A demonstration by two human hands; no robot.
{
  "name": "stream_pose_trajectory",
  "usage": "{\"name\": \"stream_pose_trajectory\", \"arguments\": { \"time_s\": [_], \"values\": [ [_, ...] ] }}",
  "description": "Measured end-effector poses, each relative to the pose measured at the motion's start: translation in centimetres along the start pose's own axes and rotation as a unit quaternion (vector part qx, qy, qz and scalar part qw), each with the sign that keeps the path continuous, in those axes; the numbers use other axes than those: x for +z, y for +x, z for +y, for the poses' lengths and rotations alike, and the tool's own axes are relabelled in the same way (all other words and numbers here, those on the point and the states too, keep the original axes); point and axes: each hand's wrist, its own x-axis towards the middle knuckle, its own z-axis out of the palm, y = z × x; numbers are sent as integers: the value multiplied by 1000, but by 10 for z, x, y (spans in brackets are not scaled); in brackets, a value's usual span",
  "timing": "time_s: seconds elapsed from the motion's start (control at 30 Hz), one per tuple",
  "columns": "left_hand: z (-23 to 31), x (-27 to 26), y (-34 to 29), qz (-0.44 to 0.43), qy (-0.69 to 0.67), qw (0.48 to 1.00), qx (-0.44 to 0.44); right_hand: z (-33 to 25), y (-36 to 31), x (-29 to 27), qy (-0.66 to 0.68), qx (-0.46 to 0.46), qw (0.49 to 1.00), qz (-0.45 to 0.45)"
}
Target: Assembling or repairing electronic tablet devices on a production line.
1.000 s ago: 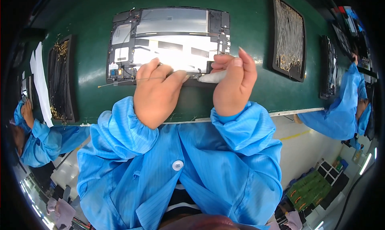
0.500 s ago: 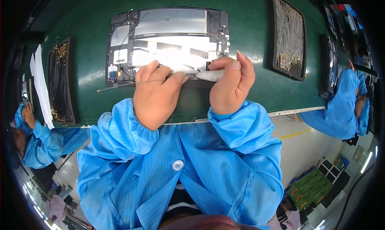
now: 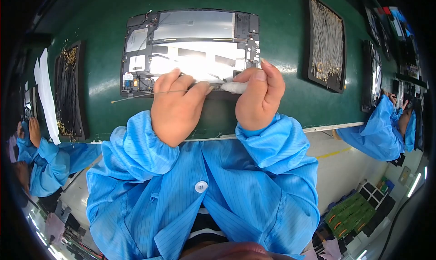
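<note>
An opened tablet-like device (image 3: pixel 193 28) lies on the green table, its silvery battery area glaring with reflected light. My left hand (image 3: pixel 178 105) rests at its near edge, fingers closed on a thin grey cable (image 3: pixel 136 96). That cable's free end, with a small gold connector, sticks out past the device's left side. In my right hand (image 3: pixel 259 96), a white tapered tool (image 3: pixel 235 87) is gripped between thumb and fingers. Its dark tip points left, at the device's near edge close to my left fingertips. My fingers hide the cable's other end.
A black tray (image 3: pixel 344 46) of grey cables lies at the right, and another tray (image 3: pixel 81 92) of black cables at the left beside white paper strips (image 3: pixel 44 96). Co-workers in blue sleeves (image 3: pixel 373 130) work on both sides. The table's near edge (image 3: pixel 336 126) runs below my wrists.
My right hand and the white tool have shifted slightly left. The left hand stays almost still on the cable. Co-workers' hands at both sides have moved.
</note>
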Motion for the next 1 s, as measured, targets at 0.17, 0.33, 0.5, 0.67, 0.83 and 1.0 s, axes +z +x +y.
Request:
{"name": "stream_pose_trajectory", "arguments": {
  "time_s": [0.17, 0.33, 0.5, 0.67, 0.83, 1.0],
  "values": [
    [0, 1, 1, -3, -12, 1000, -11, 0, 0, -2, -15, -12, 1000, -22],
    [-2, 2, -1, -10, -6, 1000, -9, -20, 16, 5, -178, -81, 972, -127],
    [-7, -10, 9, -30, -22, 999, -5, -15, 29, 12, -179, -222, 949, -135],
    [-83, -48, 11, 152, 47, 976, -147, -22, 52, -25, 75, 330, 941, -22],
    [-88, -54, -42, -24, -8, 983, -183, -27, 39, -55, -44, 504, 849, -150],
    [-106, -53, -37, 55, -119, 959, -252, -30, 47, -35, 13, 552, 785, -281]
  ]
}}
